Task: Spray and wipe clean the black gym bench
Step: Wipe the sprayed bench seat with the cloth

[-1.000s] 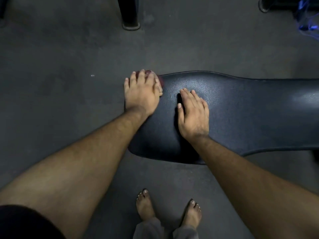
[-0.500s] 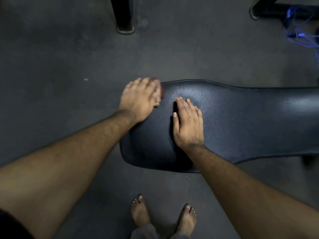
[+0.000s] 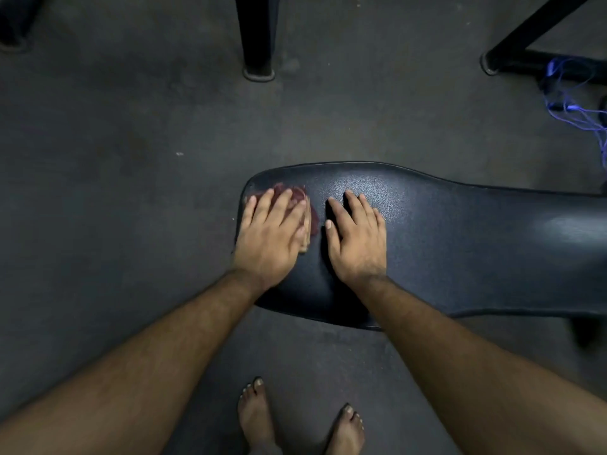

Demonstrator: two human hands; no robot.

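The black gym bench (image 3: 443,244) runs from the centre of the head view off the right edge, its padded top textured and slightly shiny. My left hand (image 3: 272,234) lies flat on the bench's left end, pressing a dark red cloth (image 3: 297,193) that shows past the fingertips and beside the thumb. My right hand (image 3: 358,238) rests flat on the pad just to the right, fingers together, holding nothing. No spray bottle is in view.
The dark floor (image 3: 115,192) surrounds the bench. A black equipment leg (image 3: 259,37) stands at the top centre, and a black frame foot (image 3: 525,57) with a blue cord (image 3: 578,103) lies at the top right. My bare feet (image 3: 295,418) stand below the bench.
My left hand slid the cloth from the far left rim of the bench inward onto the pad. The right hand stayed pressed in place. The camera view shifted so the bench sits lower.
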